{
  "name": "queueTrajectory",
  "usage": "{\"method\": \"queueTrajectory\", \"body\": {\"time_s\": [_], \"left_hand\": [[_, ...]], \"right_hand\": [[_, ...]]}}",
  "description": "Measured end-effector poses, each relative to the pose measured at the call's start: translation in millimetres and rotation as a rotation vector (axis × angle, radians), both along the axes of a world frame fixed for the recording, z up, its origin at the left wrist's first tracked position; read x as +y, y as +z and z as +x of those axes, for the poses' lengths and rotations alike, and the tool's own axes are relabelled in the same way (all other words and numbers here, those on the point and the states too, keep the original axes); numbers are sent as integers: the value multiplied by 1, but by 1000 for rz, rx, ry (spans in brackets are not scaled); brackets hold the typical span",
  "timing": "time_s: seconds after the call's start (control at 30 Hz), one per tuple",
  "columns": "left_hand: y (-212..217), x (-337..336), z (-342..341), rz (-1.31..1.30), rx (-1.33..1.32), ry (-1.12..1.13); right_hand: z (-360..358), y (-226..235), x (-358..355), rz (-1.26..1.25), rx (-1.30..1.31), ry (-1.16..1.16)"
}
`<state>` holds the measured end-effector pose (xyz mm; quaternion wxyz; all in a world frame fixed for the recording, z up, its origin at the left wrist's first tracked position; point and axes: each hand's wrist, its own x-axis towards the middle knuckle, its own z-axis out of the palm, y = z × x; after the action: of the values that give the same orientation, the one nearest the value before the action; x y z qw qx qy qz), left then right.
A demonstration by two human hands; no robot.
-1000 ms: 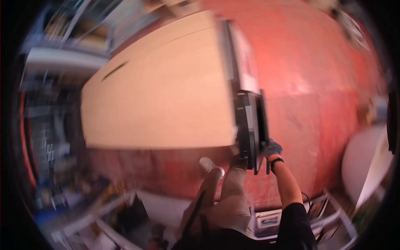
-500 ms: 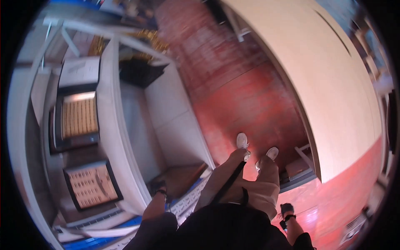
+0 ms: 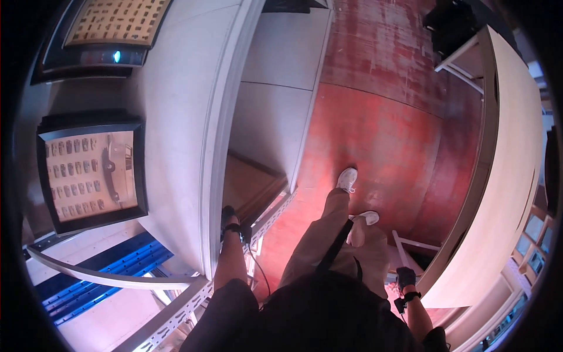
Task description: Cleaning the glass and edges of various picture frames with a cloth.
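Note:
My left hand, in a dark glove with a black band and a small device on the wrist, hangs by the edge of the grey shelf unit. It is nearest to a brown wooden panel on the unit's lower level; whether it touches the unit I cannot tell. My right hand, also dark-gloved with a wrist device, hangs at my right side near a pale-topped table. I see no object in either hand, and the dark gloves hide how the fingers are set.
Black-framed pictures stand on the shelf unit at left. A perforated metal rail and blue beams lie at lower left. The red floor runs ahead between unit and table. A black object stands far right.
I have moved forward along the shelf unit, and the framed pictures have shifted up and left in view. My feet have changed places in stride. Both hands still hang at my sides.

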<state>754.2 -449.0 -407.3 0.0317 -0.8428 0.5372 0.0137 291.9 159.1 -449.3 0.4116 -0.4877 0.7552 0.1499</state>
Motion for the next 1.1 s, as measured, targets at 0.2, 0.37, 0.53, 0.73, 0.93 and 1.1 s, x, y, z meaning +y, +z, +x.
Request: {"method": "queueTrajectory", "body": {"time_s": [0.2, 0.37, 0.53, 0.73, 0.93, 1.1], "left_hand": [[-42, -3, 22, 107, -122, -202], [-62, -24, 21, 155, 6, -260], [-52, -71, 6, 350, -161, -600], [-48, -71, -57, 51, 12, -577], [-26, -39, -179, -221, 1419, 446], [45, -15, -310, -96, 1610, 169]], "right_hand": [[-44, 14, -129, -225, -11, 57], [-57, 27, -182, -252, -101, -161], [-78, 38, -173, -32, -36, 139], [-95, 49, -122, -105, -9, 113], [-95, 71, -111, -15, -61, -31], [-100, 96, -111, 32, -190, -550]]}}
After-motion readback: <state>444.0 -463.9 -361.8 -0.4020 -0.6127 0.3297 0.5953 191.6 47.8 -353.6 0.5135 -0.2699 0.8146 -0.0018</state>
